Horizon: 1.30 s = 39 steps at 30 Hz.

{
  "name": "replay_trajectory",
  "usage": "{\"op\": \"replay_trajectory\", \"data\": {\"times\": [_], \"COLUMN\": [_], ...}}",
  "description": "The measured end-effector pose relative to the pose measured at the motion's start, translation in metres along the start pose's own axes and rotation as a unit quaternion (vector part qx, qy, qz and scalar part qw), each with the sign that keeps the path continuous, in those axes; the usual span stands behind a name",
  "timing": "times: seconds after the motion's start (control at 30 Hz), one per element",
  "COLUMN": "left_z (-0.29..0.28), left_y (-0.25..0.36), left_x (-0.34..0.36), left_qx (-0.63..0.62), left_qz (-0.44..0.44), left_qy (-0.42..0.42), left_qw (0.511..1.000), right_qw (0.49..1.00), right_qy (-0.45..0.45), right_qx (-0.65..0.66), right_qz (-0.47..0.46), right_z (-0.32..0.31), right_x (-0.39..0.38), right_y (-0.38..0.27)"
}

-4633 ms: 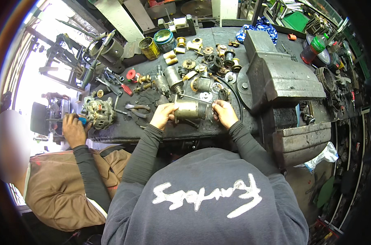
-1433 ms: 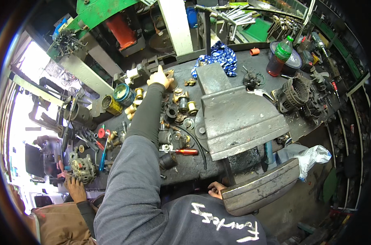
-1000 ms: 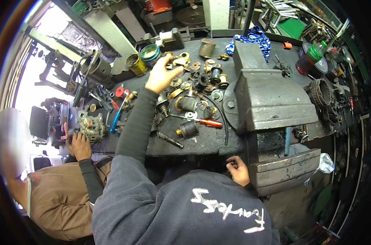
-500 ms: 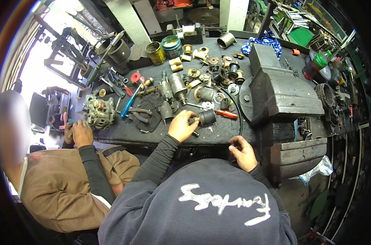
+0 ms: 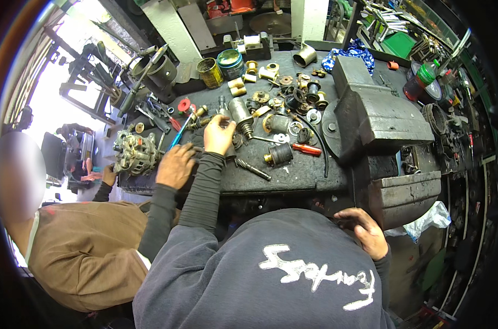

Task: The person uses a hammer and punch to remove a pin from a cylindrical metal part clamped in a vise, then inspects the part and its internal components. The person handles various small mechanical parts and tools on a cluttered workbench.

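Note:
My left hand (image 5: pixel 220 134) reaches over the crowded bench, fingers curved and apart, beside an upright grey metal cylinder (image 5: pixel 239 113). Part of what lies under its fingers is hidden. A dark ribbed cylinder with a brass-coloured end (image 5: pixel 280 155) rests on the bench to its right. Below that hand lies a spiral-grooved metal shaft (image 5: pixel 253 169). My right hand (image 5: pixel 365 233) hangs off the bench's front edge near the vise, open with nothing in it.
A large vise (image 5: pixel 380 109) stands at the right. At left, a co-worker's hand (image 5: pixel 175 166) reaches in near an alternator (image 5: pixel 136 153). Spools, tins and a red-handled screwdriver (image 5: pixel 306 148) crowd the bench; a bottle (image 5: pixel 422 80) stands at the far right.
My left hand has let go of the dark ribbed cylinder and moved up and left. My right hand has moved right and down. The co-worker's hand has come right from the alternator.

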<state>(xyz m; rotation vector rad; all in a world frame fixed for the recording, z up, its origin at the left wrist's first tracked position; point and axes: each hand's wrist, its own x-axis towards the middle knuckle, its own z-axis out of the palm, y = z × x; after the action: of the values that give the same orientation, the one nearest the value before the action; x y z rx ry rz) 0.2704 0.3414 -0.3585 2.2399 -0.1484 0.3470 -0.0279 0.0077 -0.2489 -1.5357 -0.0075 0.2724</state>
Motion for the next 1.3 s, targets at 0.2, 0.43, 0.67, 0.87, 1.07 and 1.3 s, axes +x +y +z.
{"op": "replay_trajectory", "data": {"times": [0.2,0.43,0.67,0.87,1.07,1.3], "left_z": [0.025,0.041,0.048,0.069,0.079,0.080], "left_y": [-0.007,0.013,0.014,0.024,0.039,0.039], "left_x": [0.025,-0.014,-0.040,-0.039,-0.034,-0.042], "left_qx": [-0.032,0.087,0.090,0.268,0.316,0.223], "left_qz": [-0.010,-0.018,-0.069,-0.055,-0.117,-0.197], "left_qy": [-0.043,-0.058,-0.025,-0.044,-0.035,0.065], "left_qw": [0.999,0.994,0.993,0.961,0.941,0.952], "right_qw": [0.992,0.950,0.932,0.942,0.939,0.948], "right_qy": [0.100,0.307,0.352,0.328,0.337,0.309], "right_qx": [0.068,0.052,0.086,0.068,0.066,0.076], "right_qz": [0.036,0.018,0.008,-0.009,-0.015,0.007], "right_z": [-0.018,-0.035,-0.056,-0.092,-0.125,-0.160], "right_x": [-0.080,-0.141,-0.137,-0.149,-0.177,-0.191], "right_y": [0.012,0.031,0.045,0.046,0.044,0.058]}}
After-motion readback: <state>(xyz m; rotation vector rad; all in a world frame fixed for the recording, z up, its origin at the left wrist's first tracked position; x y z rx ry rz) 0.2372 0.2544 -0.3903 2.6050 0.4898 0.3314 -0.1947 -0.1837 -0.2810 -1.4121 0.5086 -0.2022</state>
